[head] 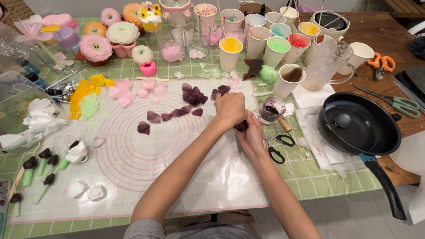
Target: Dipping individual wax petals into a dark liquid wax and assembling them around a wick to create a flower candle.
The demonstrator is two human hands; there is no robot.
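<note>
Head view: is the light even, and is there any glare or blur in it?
Head view: light is soft and even, with only faint shadows under the left hand and right hand; the black pan shows a pale sheen, and the clear mat reflects a little; the centre is sharp, while the table's edges bend slightly outward like a wide lens.

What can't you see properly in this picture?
Head view only:
- The dark purple piece: mostly covered by the left hand and right hand, so its shape is unclear.
- Fingertips of both hands: tucked around that piece.
- The left box: cut off by the picture's edge.
- The far cups: too small to tell what is inside some.
- The pan: its handle end nearly reaches the bottom edge.
</note>
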